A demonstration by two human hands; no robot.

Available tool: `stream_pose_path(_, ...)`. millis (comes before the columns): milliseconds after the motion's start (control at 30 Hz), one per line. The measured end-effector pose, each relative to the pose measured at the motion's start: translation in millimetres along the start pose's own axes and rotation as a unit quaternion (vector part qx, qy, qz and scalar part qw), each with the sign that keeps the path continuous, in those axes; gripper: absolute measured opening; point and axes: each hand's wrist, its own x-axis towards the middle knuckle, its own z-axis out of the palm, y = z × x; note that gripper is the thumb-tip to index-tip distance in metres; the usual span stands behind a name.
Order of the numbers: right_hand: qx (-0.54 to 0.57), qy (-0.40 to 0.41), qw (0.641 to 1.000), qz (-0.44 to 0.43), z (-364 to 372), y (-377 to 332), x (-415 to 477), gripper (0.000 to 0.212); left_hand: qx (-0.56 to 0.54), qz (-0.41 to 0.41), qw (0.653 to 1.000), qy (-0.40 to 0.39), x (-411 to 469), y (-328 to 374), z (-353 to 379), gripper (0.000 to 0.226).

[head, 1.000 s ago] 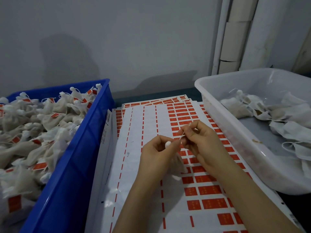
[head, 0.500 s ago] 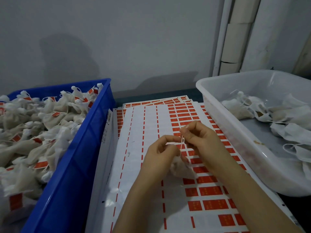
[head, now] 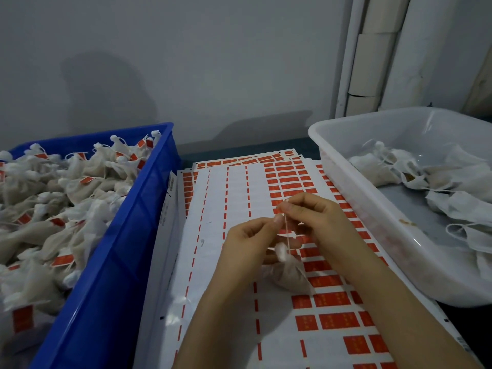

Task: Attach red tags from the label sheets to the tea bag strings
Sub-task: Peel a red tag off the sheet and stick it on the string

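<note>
The tea bag [head: 290, 275] is hanging low over the label sheets [head: 221, 302], which are lying on the desk [head: 239, 151]. Whether its bottom is touching the paper is hard to tell. It is dangling from its thin string [head: 286, 233]. The left hand [head: 250, 243] is pinching the string near the top with curled fingers, and the right hand [head: 316, 219] is pinching it just above. Rows of red tags [head: 335, 299] are filling the right half of the top sheet. A blue bin [head: 125, 235] of tagged bags [head: 53, 209] is sitting on the left, and a white bin [head: 372, 249] of plain bags [head: 452, 198] on the right.
</note>
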Motion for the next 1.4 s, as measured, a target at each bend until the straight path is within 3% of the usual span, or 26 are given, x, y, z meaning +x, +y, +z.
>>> stream_pose_path(400, 0.045, -0.035, 0.998, -0.025, -1.3, -7.7, -3.8, 0.014, -0.043, -0.023, 0.996, -0.081, 0.4, 1.0, -9.9, 0.011)
stream_pose_path(533, 0.018, -0.047, 0.999, -0.019, -0.6, -5.8, -3.8, 0.01, -0.038, -0.014, 0.997, -0.06, -1.0, 1.5, -8.5, 0.019)
stream_pose_path(633, -0.008, -0.047, 0.999, -0.004, -0.6, -3.9, -2.9, 0.011, -0.016, -0.001, 0.999, -0.039, -1.1, 1.3, -8.6, 0.012)
stream_pose_path(800, -0.109, 0.01, 0.994, -0.03, 3.5, -3.5, -0.7, 0.01, -0.01, -0.011, 1.0, 0.018, 1.7, -0.3, -6.8, 0.007)
stream_pose_path(967, -0.25, 0.057, 0.966, -0.038, 1.3, -28.3, -2.9, 0.009, -0.013, -0.025, 0.999, 0.041, 1.5, -0.3, -6.5, 0.01)
stream_pose_path(1100, -0.364, 0.028, 0.93, -0.039, -4.8, -54.4, -35.8, 0.009, -0.021, -0.019, 0.999, 0.039, -0.5, 0.5, -5.8, 0.01)
stream_pose_path(1267, -0.424, -0.012, 0.904, 0.049, -1.0, -26.2, -111.8, 0.01, -0.05, -0.016, 0.998, 0.034, -0.7, 3.2, -6.3, 0.007)
stream_pose_path(1300, -0.429, -0.019, 0.901, 0.065, 0.5, -18.0, -120.5, 0.013, -0.05, -0.016, 0.998, 0.033, -0.9, 3.0, -6.1, 0.006)
stream_pose_path(1400, -0.48, -0.034, 0.872, 0.09, 6.8, 1.8, -132.7, 0.048, -0.052, -0.016, 0.998, 0.034, -1.6, 3.2, -5.2, 0.005)
